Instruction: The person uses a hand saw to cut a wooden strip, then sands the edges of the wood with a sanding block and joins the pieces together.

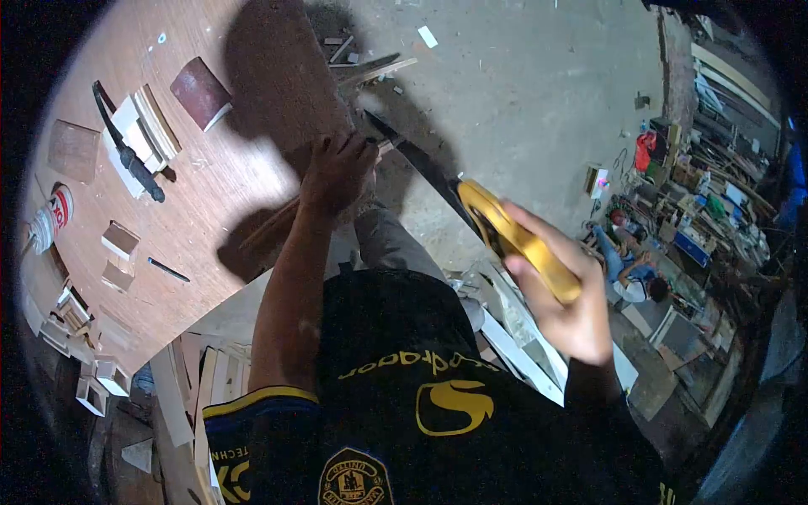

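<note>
My right hand (555, 290) is wrapped round the yellow handle (522, 240) of a handsaw. The saw's dark blade (421, 162) points up and left, its tip near the edge of the wooden table (202, 295). At that edge my left hand (341, 172) presses down on a thin wooden strip (385, 148), whose end sticks out past the fingers. The strip's other part seems to run beneath my left forearm. Whether the blade touches the strip, I cannot tell.
On the table lie a sanding block (201, 91), stacked wood pieces (156, 126) with a dark tool (135, 164), a pen (168, 269) and a white container (52, 220). Offcuts (379, 74) lie beyond the edge. At right, a person (631, 273) is near piled scrap.
</note>
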Tool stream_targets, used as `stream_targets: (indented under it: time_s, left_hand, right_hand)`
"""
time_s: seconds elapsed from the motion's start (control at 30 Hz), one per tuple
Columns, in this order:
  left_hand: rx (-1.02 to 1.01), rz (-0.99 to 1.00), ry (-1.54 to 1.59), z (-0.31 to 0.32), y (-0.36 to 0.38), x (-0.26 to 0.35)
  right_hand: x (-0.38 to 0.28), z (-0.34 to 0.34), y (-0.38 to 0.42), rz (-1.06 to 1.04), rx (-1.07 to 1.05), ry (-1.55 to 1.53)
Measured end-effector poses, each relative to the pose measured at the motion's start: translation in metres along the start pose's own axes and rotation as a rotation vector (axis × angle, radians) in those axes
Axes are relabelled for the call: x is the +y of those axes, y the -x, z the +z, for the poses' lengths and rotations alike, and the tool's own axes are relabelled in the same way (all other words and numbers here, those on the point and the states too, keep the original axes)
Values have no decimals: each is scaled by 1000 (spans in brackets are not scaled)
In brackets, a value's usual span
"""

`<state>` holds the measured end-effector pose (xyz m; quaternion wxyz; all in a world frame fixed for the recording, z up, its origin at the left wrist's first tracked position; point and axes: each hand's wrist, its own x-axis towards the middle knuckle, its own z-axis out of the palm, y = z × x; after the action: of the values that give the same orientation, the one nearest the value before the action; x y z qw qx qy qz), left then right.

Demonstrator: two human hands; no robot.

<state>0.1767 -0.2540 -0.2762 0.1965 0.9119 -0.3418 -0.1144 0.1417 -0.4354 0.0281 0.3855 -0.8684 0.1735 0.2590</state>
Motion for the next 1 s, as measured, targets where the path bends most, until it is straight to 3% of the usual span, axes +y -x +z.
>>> stream_targets:
  time_s: [0.07,0.1,0.2,0.23,0.3,0.4,0.43,0.5,0.6,0.67,0.73,0.8,0.87,0.93,0.97,1.0]
  left_hand:
    - [37,16,9,8,5,-1]
    - [87,30,4,10,3,-3]
    - [50,51,105,-13,3,-1]
    - [56,47,91,-10,0,-10]
    - [241,125,51,12,5,-7]
    - [159,32,67,12,1,-4]
    - [168,45,56,7,0,-4]
    - [134,-1,71,-3,2,1]
    - [18,117,10,23,7,-13]
    - [41,142,-24,42,11,-20]
    - [70,162,-65,25,4,-18]
    - [254,25,7,7,2,-9]
    - [220,52,135,-6,5,-8]
    - [268,-222,411,-43,17,17]
    - [269,-256,438,-58,22,25]
    - [292,-281,354,-63,31,30]
  right_hand:
    - [2,13,3,113,-4,-58]
    - [22,28,-8,-140,88,-2]
    - [48,59,-44,70,-2,42]
    - [51,55,-37,-30,10,43]
    - [42,26,-14,36,33,28]
    - [47,-7,16,95,184,214]
    - [51,-14,20,210,218,233]
    - [64,-25,25,238,289,201]
    - [93,-34,32,155,413,131]
    - [86,-35,36,293,384,13]
    - [92,-32,43,192,395,-14]
    - [91,-26,49,172,328,-172]
    - [93,-21,53,106,324,-206]
    - [97,-17,56,-4,280,-192]
    - [100,-16,54,-110,273,-132]
    - [96,-15,56,-49,226,-132]
